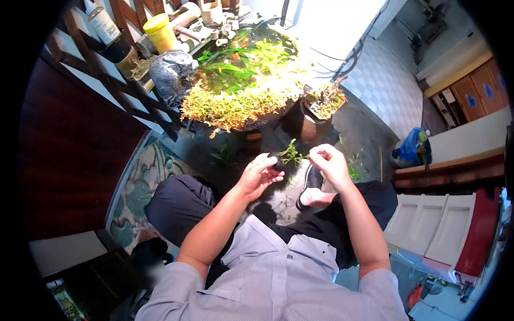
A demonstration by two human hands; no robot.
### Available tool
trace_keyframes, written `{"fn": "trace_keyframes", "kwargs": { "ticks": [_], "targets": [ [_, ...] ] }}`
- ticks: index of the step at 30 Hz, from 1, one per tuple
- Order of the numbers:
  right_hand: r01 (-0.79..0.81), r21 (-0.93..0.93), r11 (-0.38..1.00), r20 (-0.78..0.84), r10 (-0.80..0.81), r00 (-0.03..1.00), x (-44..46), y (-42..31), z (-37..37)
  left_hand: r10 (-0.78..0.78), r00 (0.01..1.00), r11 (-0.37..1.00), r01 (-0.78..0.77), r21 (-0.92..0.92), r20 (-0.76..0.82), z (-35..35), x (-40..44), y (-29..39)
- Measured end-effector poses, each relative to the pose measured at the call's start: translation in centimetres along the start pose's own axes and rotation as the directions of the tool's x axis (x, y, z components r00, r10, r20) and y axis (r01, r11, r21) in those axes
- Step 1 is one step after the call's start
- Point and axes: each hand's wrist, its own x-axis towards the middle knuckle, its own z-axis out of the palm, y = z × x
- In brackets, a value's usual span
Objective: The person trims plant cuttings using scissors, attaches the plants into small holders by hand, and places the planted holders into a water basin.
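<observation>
My left hand is closed with thumb and fingers around a small dark, rounded object, perhaps a little plant pot; its exact kind is unclear. A leafy green plant sprig extends from it to the right. My right hand pinches the sprig's far end between thumb and fingertips. Both hands are held in front of me, above the wet dark floor. Beyond them stands a planter with short, reddish-green plants.
A large tub of leafy water plants stands ahead, beside a grey animal-like figure. A yellow container and a white bottle are at upper left. A blue bag stands right. Loose green cuttings lie near my sandalled foot.
</observation>
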Motion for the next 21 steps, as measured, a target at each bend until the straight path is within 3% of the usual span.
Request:
{"fn": "trace_keyframes", "kwargs": {
  "ticks": [3, 5, 7, 8, 10, 11, 14, 15, 18, 21],
  "targets": [
    [0.041, -0.045, 0.998, -0.080, -0.044, 0.996, 0.5, 0.0, -1.2, 0.016, 0.998, 0.998, -0.013, 0.066, -0.053, 0.1, 0.1, -0.1],
    [0.060, -0.121, 0.991, -0.154, -0.079, 0.985, 0.9, 0.2, -2.1, 0.071, 0.993, 0.971, -0.048, 0.234, -0.092, 0.4, 0.0, -0.1],
    [0.065, -0.224, 0.972, -0.247, -0.121, 0.961, 0.8, 0.0, -2.6, 0.258, 0.966, 0.815, -0.211, 0.540, -0.012, 0.6, 0.0, -0.6],
    [0.127, -0.284, 0.950, -0.264, -0.205, 0.943, 0.8, -0.1, -2.4, 0.303, 0.952, 0.655, -0.233, 0.719, 0.033, 0.4, -0.2, -0.6],
    [0.123, -0.249, 0.961, -0.132, -0.159, 0.978, -0.3, -1.2, -1.3, 0.359, 0.926, 0.300, -0.228, 0.926, 0.112, 0.8, -0.6, -0.4],
    [0.140, -0.271, 0.952, -0.033, -0.155, 0.987, -0.8, -1.9, -0.5, 0.399, 0.903, 0.206, -0.255, 0.945, 0.156, 2.2, -1.7, 0.2],
    [0.117, -0.291, 0.949, 0.229, -0.049, 0.972, -1.9, -3.4, 1.6, 0.310, 0.921, 0.062, -0.268, 0.961, 0.237, 4.7, -3.5, 2.1],
    [0.043, -0.235, 0.971, 0.284, 0.027, 0.958, -2.2, -4.1, 2.4, 0.318, 0.917, 0.059, -0.272, 0.960, 0.240, 5.2, -3.9, 2.8],
    [-0.046, -0.123, 0.991, 0.452, 0.097, 0.887, -2.0, -3.5, 2.8, 0.206, 0.842, -0.071, -0.495, 0.866, 0.498, 6.1, -4.7, 4.8],
    [-0.182, 0.050, 0.982, 0.569, 0.121, 0.813, -1.6, -4.0, 2.9, 0.110, 0.842, -0.017, -0.529, 0.848, 0.528, 6.5, -5.1, 6.5]
  ]
}}
